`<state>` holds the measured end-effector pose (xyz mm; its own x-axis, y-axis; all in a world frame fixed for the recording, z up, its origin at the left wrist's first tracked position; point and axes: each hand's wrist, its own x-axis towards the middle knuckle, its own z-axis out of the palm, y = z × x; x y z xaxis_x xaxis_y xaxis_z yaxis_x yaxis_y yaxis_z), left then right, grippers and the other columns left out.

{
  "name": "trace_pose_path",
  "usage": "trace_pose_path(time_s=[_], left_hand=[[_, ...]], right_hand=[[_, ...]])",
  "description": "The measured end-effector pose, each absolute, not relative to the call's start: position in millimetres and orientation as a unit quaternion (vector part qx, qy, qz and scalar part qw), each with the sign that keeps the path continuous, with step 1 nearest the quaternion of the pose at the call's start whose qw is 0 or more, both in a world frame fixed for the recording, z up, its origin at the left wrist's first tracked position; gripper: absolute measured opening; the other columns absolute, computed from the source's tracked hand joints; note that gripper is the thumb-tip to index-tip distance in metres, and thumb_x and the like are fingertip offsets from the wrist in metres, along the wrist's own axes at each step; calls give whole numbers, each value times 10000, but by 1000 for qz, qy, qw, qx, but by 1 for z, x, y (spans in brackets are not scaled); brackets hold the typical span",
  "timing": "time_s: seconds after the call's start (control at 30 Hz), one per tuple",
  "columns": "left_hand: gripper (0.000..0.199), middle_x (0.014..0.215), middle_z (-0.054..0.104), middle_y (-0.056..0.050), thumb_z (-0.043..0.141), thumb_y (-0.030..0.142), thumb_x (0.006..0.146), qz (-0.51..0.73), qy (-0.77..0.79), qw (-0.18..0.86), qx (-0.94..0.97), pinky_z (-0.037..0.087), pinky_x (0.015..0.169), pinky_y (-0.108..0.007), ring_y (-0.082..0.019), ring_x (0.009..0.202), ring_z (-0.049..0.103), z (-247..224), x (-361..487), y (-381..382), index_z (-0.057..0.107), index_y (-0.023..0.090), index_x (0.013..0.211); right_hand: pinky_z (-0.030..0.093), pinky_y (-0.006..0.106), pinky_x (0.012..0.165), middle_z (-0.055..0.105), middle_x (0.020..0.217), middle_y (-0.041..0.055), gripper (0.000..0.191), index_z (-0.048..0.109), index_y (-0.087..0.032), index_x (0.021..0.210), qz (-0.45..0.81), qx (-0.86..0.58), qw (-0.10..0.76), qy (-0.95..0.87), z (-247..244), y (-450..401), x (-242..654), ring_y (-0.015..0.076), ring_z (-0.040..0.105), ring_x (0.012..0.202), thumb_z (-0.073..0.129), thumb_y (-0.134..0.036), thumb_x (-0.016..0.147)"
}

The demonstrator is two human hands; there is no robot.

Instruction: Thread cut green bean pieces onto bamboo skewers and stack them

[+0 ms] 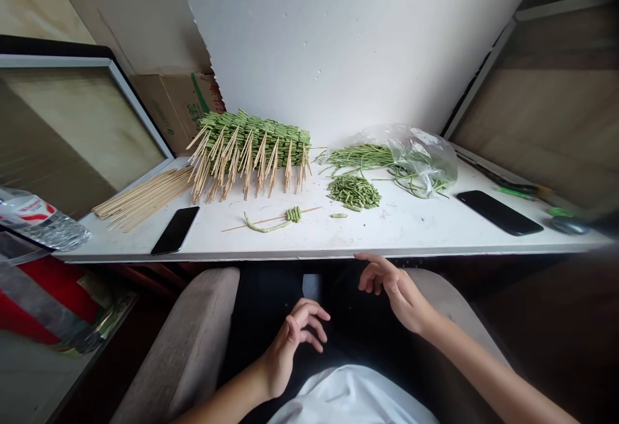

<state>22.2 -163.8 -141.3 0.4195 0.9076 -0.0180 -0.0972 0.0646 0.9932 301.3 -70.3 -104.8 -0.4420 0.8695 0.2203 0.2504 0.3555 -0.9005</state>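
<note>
My left hand [297, 340] hangs above my lap with its fingers apart and holds nothing. Near the table's front edge, my right hand [391, 289] is also free, its fingers loosely spread. On the white table [319, 237] lies a thin skewer [311, 210] with several short green bean pieces [293, 214] threaded on it, and a longer curved bean [265, 228] beside them. Right of it are a single cut piece [339, 216] and a pile of cut bean pieces [355, 192]. A tall stack of filled bean skewers [256, 137] stands at the back left.
Bare skewers [145, 198] and a black phone [175, 230] lie at the left, near a water bottle [43, 221]. Long beans [362, 155] spill from a clear plastic bag [425, 156]. Another phone [500, 212] and a mouse [569, 225] are at the right.
</note>
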Motion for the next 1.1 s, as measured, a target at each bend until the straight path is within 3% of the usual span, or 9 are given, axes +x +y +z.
trace_pose_path(time_s=[0.13,0.23,0.33,0.43,0.57,0.67,0.83,0.97,1.1], left_hand=[[910,1355,505,-154,12,800,933,292,383,686,544,528,984,-507,-281,1084,622,-162,17,-153,570,216,1352],[775,1465,455,-137,185,783,968,287,421,594,622,351,1191,-544,-314,1309,508,-166,7,-139,570,246,1374],[735,1543,377,-140,299,776,964,366,413,518,654,216,1266,-536,-340,1462,346,-156,-2,-127,567,240,1389],[787,1483,420,-155,197,781,967,420,400,542,608,331,1214,-536,-336,1401,417,-149,-4,-124,597,216,1342],[876,1295,520,-161,128,824,932,384,372,644,547,551,957,-503,-282,1051,617,-160,8,-133,609,185,1289],[912,1209,563,-144,68,816,931,307,371,687,543,535,959,-497,-277,1023,634,-171,17,-141,642,179,1240],[745,1377,497,-142,194,746,989,317,426,482,697,391,1140,-505,-325,1253,524,-158,10,-138,658,221,1244],[793,1353,508,-158,129,754,980,380,444,355,730,436,1089,-524,-354,1248,522,-129,-9,-130,670,220,1206],[349,1167,627,-131,427,463,1058,409,447,180,775,488,1018,-460,-298,1137,589,-95,-35,-112,632,218,1198]], right_hand=[[533,353,681,693,861,75,785,478,-217,1460,423,-377,366,-738,-106,-70,300,213,627,732,159,-757,988],[525,358,681,693,872,80,783,461,-222,1475,432,-373,358,-739,-105,-70,301,218,622,741,158,-754,988],[516,362,691,692,883,77,762,455,-234,1481,436,-370,361,-737,-104,-68,303,216,614,741,162,-742,995],[517,365,690,691,878,77,759,460,-231,1478,437,-372,366,-733,-103,-67,305,216,609,732,161,-736,998],[517,360,681,688,872,73,785,462,-234,1476,439,-375,369,-728,-104,-67,305,214,610,728,159,-762,980],[518,359,683,684,872,70,785,465,-236,1472,442,-374,365,-729,-104,-68,304,213,608,732,163,-766,978],[519,359,685,680,873,68,777,455,-238,1476,441,-375,367,-728,-102,-68,306,213,606,733,156,-758,982],[532,366,681,684,874,74,754,468,-245,1464,429,-380,373,-730,-100,-69,308,218,617,732,153,-741,992],[540,384,700,682,899,86,752,460,-248,1478,423,-377,374,-734,-100,-67,310,225,609,745,150,-733,994]])
